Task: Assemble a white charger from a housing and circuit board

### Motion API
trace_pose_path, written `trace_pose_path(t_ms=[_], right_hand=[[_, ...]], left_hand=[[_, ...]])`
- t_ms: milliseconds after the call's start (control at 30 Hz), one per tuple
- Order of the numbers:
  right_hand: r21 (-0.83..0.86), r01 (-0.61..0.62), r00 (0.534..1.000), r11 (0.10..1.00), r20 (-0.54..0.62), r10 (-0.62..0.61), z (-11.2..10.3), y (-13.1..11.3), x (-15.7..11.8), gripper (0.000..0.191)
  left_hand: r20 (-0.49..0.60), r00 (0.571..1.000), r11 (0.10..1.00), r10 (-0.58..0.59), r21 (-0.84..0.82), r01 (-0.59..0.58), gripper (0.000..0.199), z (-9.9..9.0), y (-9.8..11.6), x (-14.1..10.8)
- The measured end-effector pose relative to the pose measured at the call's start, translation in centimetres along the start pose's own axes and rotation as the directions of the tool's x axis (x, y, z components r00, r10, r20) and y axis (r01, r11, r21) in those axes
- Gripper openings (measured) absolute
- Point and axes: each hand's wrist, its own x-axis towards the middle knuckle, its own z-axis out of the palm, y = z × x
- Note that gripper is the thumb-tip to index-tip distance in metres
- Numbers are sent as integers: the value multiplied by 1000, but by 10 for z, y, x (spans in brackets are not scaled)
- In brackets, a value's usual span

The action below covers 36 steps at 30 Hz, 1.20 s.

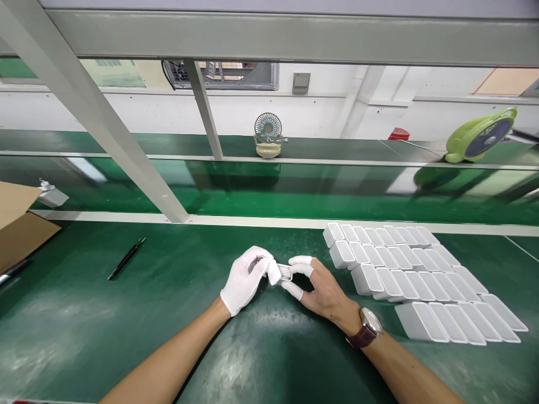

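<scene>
My left hand (248,279), in a white glove, is closed around one end of a small white plastic container (285,273) above the green tabletop. My right hand (322,289) wears white finger cots on the thumb and fingers and a wristwatch (370,322) at the wrist. Its thumb and fingertips pinch the container's other end at the rim, which faces right. The glove hides much of the container. To the right, white open-topped plastic boxes (370,280) stand side by side in several rows.
A black pen (127,259) lies on the green table (168,314) at left. A cardboard box (21,224) stands at the left edge. A slanted metal post (113,134) rises behind. A small fan (268,130) and a green fan (480,137) stand at the back.
</scene>
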Motion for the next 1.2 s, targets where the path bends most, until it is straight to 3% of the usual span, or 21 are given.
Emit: trace_pose_path(t_ms=[367, 533, 667, 1033, 1133, 1200], right_hand=[[-112, 83, 996, 990, 36, -79, 4, 0, -5, 51], [48, -90, 994, 995, 70, 86, 2, -1, -5, 50], [149, -205, 979, 967, 23, 204, -1, -1, -6, 41], [49, -66, 994, 997, 93, 61, 8, -6, -6, 45], [145, -86, 991, 986, 117, 69, 11, -3, -7, 39], [308, -195, 981, 931, 65, 184, 14, -2, -6, 29]], left_hand=[[-51, 999, 995, 18, 103, -12, 21, -3, -2, -1], [-39, 999, 996, 21, 88, -18, 21, -2, -1, 0], [-51, 998, 995, 28, 95, -23, 19, -2, -1, 0], [-36, 999, 997, 6, 72, -3, 20, -2, 1, -1], [-20, 1000, 997, -6, 74, 7, 24, -2, -2, 0], [-13, 1000, 993, -14, 116, 16, 23, -1, -5, 1]])
